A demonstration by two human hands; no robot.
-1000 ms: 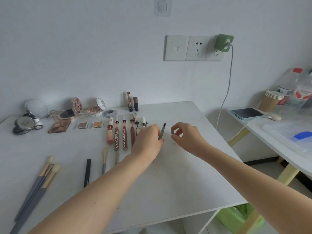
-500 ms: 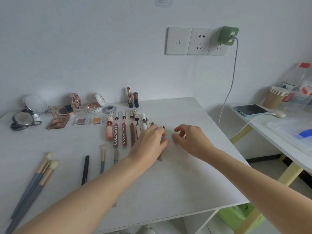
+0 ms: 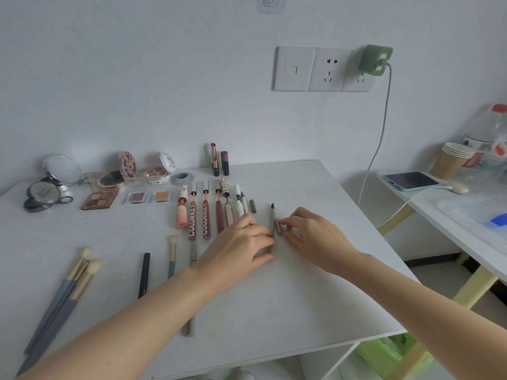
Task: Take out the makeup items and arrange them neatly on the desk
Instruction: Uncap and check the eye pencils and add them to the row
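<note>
Resting on the white desk (image 3: 315, 292) below wall sockets (image 3: 312, 69), left hand (image 3: 241, 242) pinches a pen (image 3: 272, 216), right hand (image 3: 312, 231) its cap (image 3: 278, 226).

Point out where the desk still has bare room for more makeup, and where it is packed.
Free: the desk's right side, from the right hand back to the far edge, and the near strip before both arms. Packed: the tube row, compacts along the wall, and brushes at left.

Left hand (image 3: 241, 242) flat on white desk (image 3: 301, 297), fingertips at grey liner pen (image 3: 272, 218); right hand (image 3: 310, 234) pinching grey cap (image 3: 279, 227) just beside, 3 o'clock of pen. Lip tubes row (image 3: 205, 215) at 9 o'clock.
</note>
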